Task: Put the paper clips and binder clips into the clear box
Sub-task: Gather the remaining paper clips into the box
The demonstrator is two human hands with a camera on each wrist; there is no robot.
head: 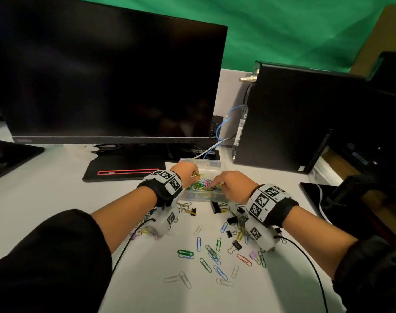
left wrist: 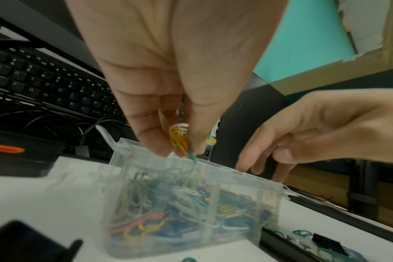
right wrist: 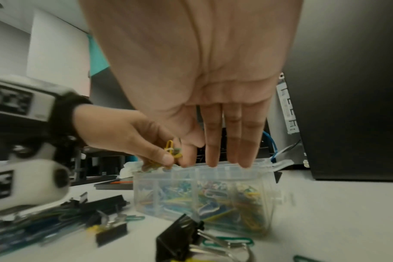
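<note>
A clear box (head: 202,195) (left wrist: 247,200) (right wrist: 267,203), filled with coloured paper clips, stands on the white table. My left hand (head: 188,173) (left wrist: 182,148) (right wrist: 168,158) hovers over its left part and pinches a small bunch of yellow and green paper clips (left wrist: 178,140) (right wrist: 172,150). My right hand (head: 226,182) (right wrist: 213,159) (left wrist: 267,170) hangs over the box's right part with straight fingers pointing down and nothing in them. Loose paper clips (head: 211,256) and black binder clips (head: 217,206) (right wrist: 182,237) lie on the table in front of the box.
A dark monitor (head: 106,75) on its stand (head: 124,170) rises behind the box, with a keyboard (left wrist: 49,85) under it. A black computer tower (head: 289,118) stands to the right, with blue and white cables (head: 219,132). Another black device (head: 314,197) lies far right.
</note>
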